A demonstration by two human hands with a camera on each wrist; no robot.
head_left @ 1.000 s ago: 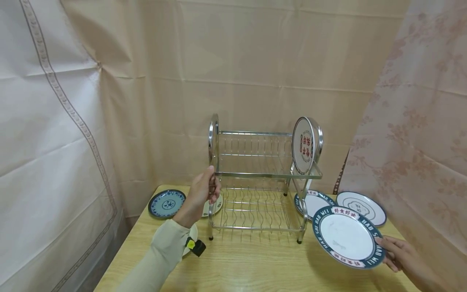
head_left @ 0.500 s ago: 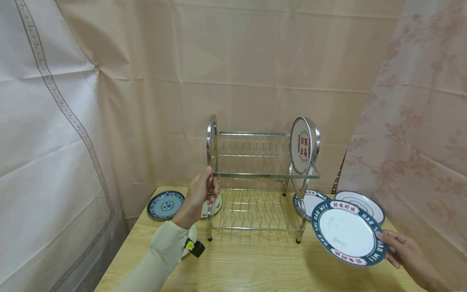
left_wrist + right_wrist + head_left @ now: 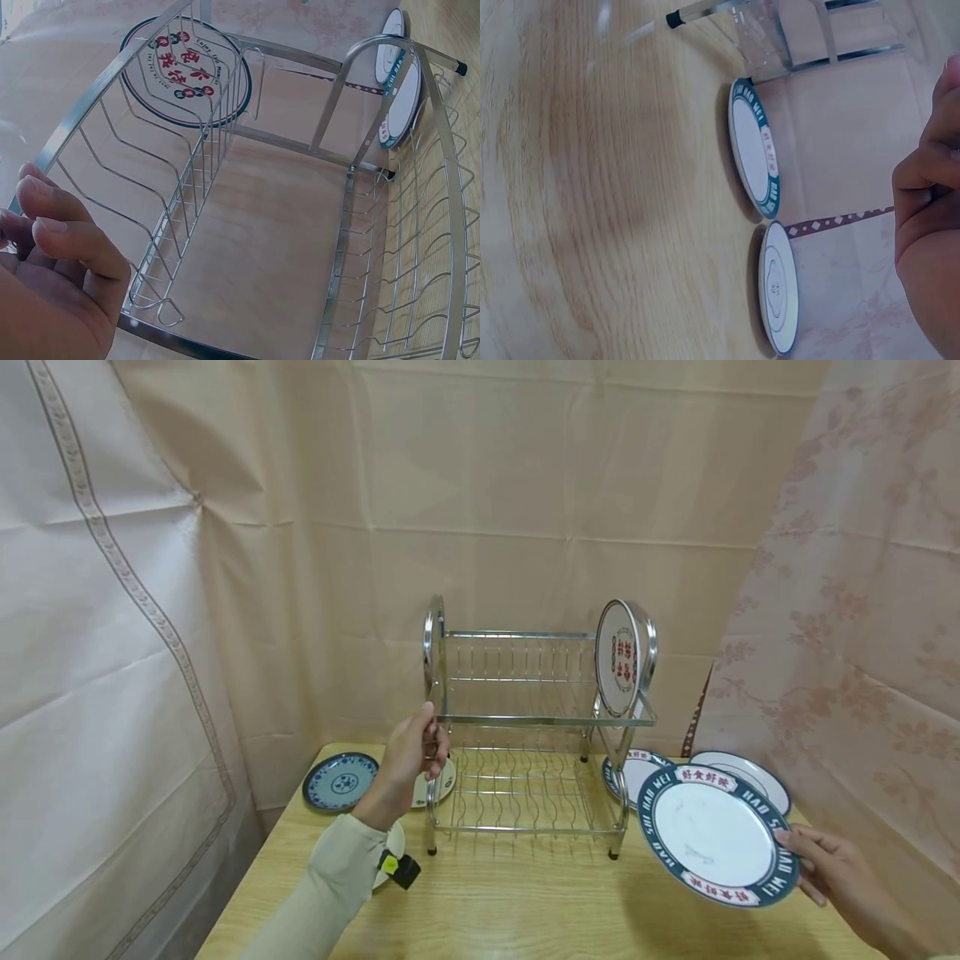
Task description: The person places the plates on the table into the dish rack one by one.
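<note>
In the head view my right hand (image 3: 832, 864) pinches the right rim of a white plate (image 3: 716, 839) with a dark teal lettered border, holding it tilted above the table. In the right wrist view the right hand (image 3: 934, 202) shows at the edge, the held plate out of sight. My left hand (image 3: 411, 756) is raised at the left front of a two-tier metal dish rack (image 3: 551, 722); in the left wrist view its fingers (image 3: 75, 240) curl loosely, nothing visible between them. A round plate (image 3: 617, 658) with red characters stands upright at the upper tier's right end.
Behind the held plate lie another teal-bordered plate (image 3: 751, 150) and a white plate with a thin dark rim (image 3: 778, 289). At the left are a blue patterned plate (image 3: 342, 782) and pale dishes partly behind the left arm. Draped cloth (image 3: 510, 485) hangs behind the wooden table (image 3: 525, 902).
The plate in my right hand has risen slightly and tips a little more toward the camera. The left hand stays beside the rack. The head view has shifted slightly.
</note>
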